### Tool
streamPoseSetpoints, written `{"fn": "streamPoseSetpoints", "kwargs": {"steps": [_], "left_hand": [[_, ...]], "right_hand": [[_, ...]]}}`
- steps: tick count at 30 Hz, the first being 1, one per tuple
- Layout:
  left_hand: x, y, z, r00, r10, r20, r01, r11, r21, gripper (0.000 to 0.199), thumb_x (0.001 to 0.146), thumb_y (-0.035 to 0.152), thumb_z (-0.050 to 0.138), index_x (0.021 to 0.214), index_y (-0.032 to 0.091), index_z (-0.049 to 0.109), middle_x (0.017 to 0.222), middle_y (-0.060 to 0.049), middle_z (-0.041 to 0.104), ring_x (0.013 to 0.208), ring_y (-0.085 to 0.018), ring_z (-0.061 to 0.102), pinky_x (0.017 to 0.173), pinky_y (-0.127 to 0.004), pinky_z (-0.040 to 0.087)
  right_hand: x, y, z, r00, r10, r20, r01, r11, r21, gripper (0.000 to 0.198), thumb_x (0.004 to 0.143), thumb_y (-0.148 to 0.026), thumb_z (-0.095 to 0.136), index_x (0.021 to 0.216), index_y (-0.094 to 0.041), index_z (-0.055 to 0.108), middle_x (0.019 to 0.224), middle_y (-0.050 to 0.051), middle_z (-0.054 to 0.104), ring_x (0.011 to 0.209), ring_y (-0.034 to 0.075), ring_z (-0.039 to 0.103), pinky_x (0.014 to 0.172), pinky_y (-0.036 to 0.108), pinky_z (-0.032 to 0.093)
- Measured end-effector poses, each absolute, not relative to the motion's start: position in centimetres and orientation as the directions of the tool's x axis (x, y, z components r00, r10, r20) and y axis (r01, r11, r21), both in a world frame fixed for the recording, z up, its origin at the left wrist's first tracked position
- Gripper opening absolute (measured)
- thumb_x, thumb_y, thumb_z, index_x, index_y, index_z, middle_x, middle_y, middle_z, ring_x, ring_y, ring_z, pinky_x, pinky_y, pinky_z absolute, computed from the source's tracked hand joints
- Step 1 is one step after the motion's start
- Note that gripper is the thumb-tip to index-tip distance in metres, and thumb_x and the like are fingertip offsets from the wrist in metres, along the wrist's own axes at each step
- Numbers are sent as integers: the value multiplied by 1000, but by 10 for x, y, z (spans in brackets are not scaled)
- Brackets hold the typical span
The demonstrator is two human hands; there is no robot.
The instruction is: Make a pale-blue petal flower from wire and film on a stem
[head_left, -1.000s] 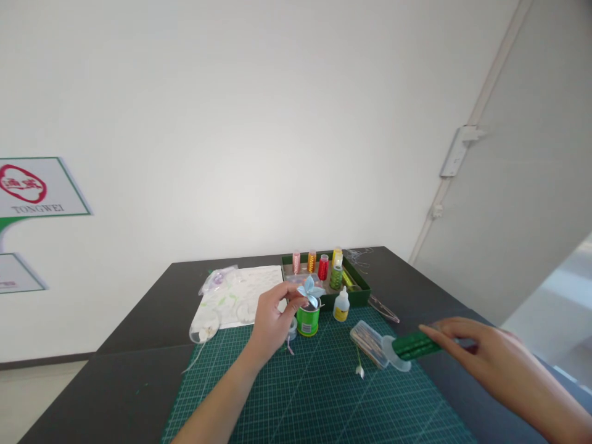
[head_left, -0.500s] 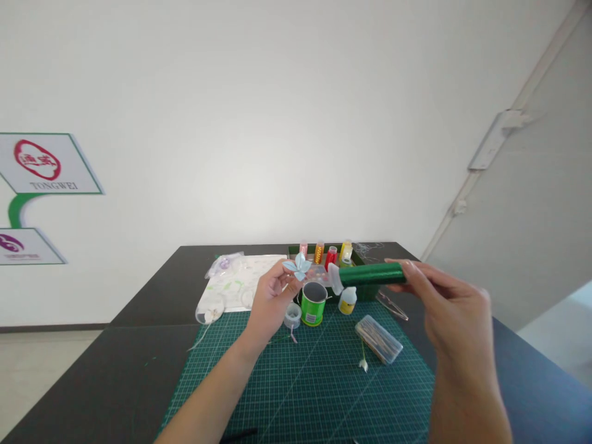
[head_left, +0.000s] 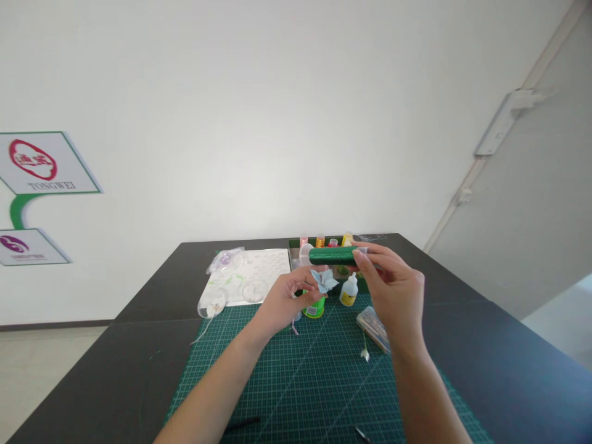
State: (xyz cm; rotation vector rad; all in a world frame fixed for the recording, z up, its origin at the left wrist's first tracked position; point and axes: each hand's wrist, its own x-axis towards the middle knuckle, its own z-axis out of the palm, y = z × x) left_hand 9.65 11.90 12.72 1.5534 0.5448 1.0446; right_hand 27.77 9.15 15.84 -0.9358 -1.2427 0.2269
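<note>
Between the fingertips of my left hand [head_left: 289,296] is a pale blue artificial flower [head_left: 324,280], its pointed petals spread. My right hand [head_left: 393,290] grips one end of a spool of green thread [head_left: 333,255], held nearly level just above the flower. A clear flange shows at the spool's left end. Behind my left fingers, a green can [head_left: 315,308] is partly hidden. A white squeeze bottle [head_left: 349,291] with a yellow label stands between my hands on the far part of the green cutting mat [head_left: 300,382].
A dark green box [head_left: 294,246] of coloured thread spools stands at the back. Right of centre lie a box of cotton swabs [head_left: 372,327] and a small white flower [head_left: 365,354]. White paper [head_left: 272,259] and a clear round dish [head_left: 211,303] are at left.
My right hand has moved left with the green spool, bringing it over the flower. My left hand has shifted slightly right and down, and the flower has tilted.
</note>
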Motion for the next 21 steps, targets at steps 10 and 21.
{"fn": "streamPoseSetpoints", "kwargs": {"steps": [10, 21], "left_hand": [[90, 131, 122, 399, 875, 275, -367, -123, 922, 35, 70, 45, 88, 73, 14, 73, 70, -5, 71, 65, -15, 63, 68, -27, 48], [53, 157, 134, 200, 923, 329, -261, -273, 926, 36, 63, 45, 91, 68, 14, 73, 67, -4, 70, 65, -14, 63, 69, -26, 51]], "right_hand": [[290, 98, 150, 255, 646, 719, 417, 597, -685, 16, 90, -33, 71, 84, -21, 80, 109, 8, 76, 90, 23, 72, 72, 37, 64], [331, 101, 157, 4, 858, 513, 248, 496, -832, 29, 88, -48, 71, 87, -21, 82, 113, 10, 77, 99, 26, 69, 82, 37, 58]]}}
